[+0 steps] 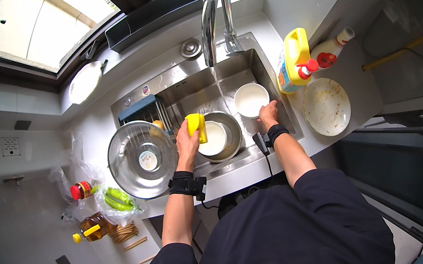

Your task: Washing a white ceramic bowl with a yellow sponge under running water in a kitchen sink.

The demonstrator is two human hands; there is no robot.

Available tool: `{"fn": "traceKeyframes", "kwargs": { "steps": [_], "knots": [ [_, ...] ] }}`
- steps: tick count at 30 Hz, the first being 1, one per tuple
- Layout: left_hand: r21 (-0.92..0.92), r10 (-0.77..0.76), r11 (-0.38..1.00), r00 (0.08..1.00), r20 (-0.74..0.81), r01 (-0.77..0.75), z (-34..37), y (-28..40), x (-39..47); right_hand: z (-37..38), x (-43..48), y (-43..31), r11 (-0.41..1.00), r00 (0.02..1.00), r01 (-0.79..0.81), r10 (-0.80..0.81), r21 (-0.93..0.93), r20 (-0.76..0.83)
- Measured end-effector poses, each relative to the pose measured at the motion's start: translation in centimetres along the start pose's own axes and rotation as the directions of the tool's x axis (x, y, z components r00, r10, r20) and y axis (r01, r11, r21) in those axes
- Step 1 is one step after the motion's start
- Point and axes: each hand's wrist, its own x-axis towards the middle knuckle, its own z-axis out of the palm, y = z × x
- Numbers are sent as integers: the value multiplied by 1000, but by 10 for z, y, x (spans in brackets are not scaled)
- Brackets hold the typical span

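A yellow sponge point(196, 128) is gripped in my left hand point(187, 141), above the rim of a metal pot in the sink. My right hand point(269, 115) holds the lower right edge of a white bowl point(251, 100) inside the steel sink point(204, 91). Another white bowl point(211, 138) sits in the metal pot point(233, 132), below the sponge. Water point(217, 82) runs from the chrome faucet point(212, 17) and falls between the pot and the bowl I hold.
Left of the pot, a large metal strainer bowl point(124, 164) overlaps the sink edge. A yellow detergent jug point(292, 58), a white bottle point(333, 50) and a food-stained plate point(327, 107) stand at right. Green peppers point(118, 199), an oil bottle point(94, 227) and chopsticks point(123, 233) lie at left.
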Motion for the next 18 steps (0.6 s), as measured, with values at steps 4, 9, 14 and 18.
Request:
{"fn": "traceKeyframes", "kwargs": {
  "steps": [4,9,14,18],
  "knots": [
    [-63,-82,995,997,-1,82,2,-2,-6,-9,-1,-1,998,998,3,1,-59,64],
    [-185,-103,978,994,-27,96,6,-2,0,-1,-13,15,961,959,227,-249,-159,-138],
    [-311,-163,941,984,-71,133,7,-31,-5,20,-60,27,795,715,577,-380,-188,587],
    [-369,-245,905,968,-51,209,2,-26,-5,72,-89,17,673,637,667,-295,-318,712]
  ]
}}
